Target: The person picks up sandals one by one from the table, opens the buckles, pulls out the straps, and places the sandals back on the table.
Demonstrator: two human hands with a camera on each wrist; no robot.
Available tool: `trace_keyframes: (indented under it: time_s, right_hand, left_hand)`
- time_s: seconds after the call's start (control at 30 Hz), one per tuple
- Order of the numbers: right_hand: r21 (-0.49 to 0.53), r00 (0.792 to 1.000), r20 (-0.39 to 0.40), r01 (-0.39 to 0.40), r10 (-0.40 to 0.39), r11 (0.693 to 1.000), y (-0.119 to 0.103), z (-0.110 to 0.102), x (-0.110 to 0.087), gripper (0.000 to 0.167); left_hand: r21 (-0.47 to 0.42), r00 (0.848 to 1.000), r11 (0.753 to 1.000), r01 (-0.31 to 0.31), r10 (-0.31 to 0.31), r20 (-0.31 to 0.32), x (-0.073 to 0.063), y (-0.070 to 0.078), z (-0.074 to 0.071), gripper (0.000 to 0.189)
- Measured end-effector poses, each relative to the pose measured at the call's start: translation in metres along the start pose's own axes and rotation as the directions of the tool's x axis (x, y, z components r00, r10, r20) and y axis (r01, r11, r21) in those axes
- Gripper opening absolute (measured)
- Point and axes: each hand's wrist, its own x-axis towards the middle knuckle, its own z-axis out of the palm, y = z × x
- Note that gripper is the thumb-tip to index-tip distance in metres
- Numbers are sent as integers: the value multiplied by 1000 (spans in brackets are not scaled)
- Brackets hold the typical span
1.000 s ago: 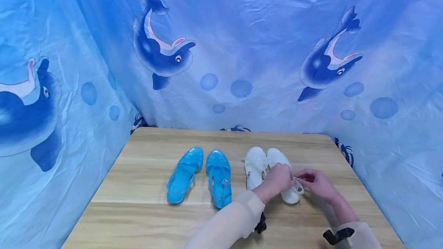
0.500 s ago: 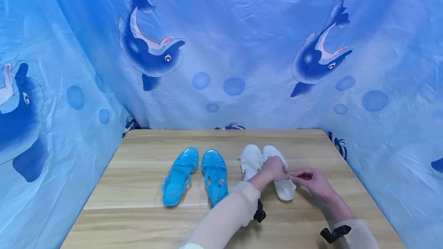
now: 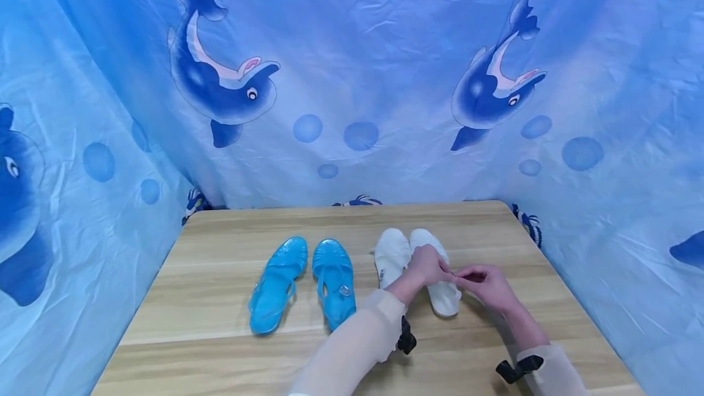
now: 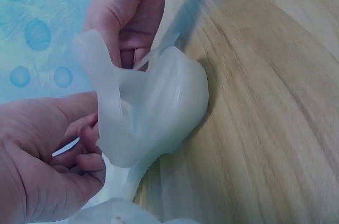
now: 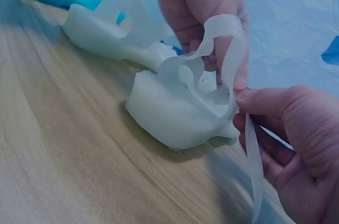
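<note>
Two white jelly sandals lie side by side on the table. Both hands are at the right-hand white sandal, also seen from the heel in the right wrist view. My left hand reaches over it and pinches its side near the strap fastening. From the right, my right hand pinches the thin ankle strap, whose loose end hangs below the fingers. The fingertips of both hands nearly meet there. The fastening itself is hidden by the fingers. The left-hand white sandal is partly covered by the left forearm.
A pair of blue jelly sandals stands left of the white ones: the left blue sandal and the right blue sandal, its heel close to the left sleeve. The wooden table meets a dolphin-print curtain behind and at both sides.
The head view has turned slightly right, so everything shifts left. Both hands stay at the right-hand white sandal; their fingertips have come together at the strap.
</note>
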Motion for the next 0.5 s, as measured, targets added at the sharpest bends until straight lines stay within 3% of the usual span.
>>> trace_keyframes:
  time_s: [0.23,0.37,0.5]
  right_hand:
    - [44,1000,3,-18,18,999,3,1,3,24]
    - [25,1000,17,-17,16,1000,5,0,4,24]
    - [45,999,37,2,-3,999,7,-3,4,25]
  left_hand:
    - [-61,1000,998,-14,15,8,0,-5,-2,15]
    - [-121,1000,993,11,-9,18,1,-5,2,13]
    - [-127,1000,992,-14,13,-6,3,-4,7,15]
